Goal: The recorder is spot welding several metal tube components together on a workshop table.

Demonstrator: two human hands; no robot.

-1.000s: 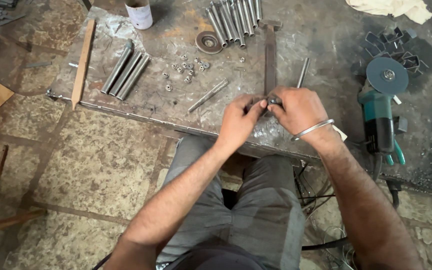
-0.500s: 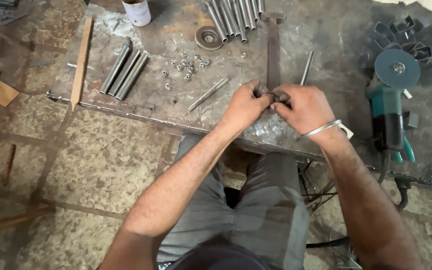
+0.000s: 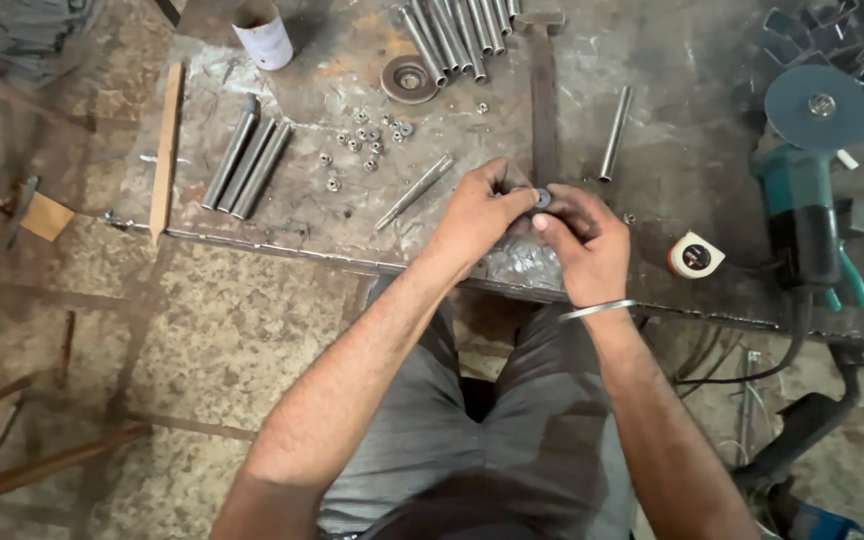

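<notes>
My left hand (image 3: 477,212) and right hand (image 3: 582,240) have crept a little further up over the desk (image 3: 652,90) from where they were a second ago. My fingers have shuffled round the small dark round part (image 3: 542,198), so its end now peeks out between my thumbs. My head has dipped, and a tape measure (image 3: 695,256) has come into view beside my right wrist.

A scuffed metal worktop (image 3: 652,90) carries loose nuts (image 3: 367,140) and three steel rods (image 3: 247,165) left of the fingers (image 3: 512,195), a bundle of rods (image 3: 452,35) and a flat bar (image 3: 544,100) beyond them, and a tape measure (image 3: 695,256) and grinder (image 3: 802,190) to their right.
</notes>
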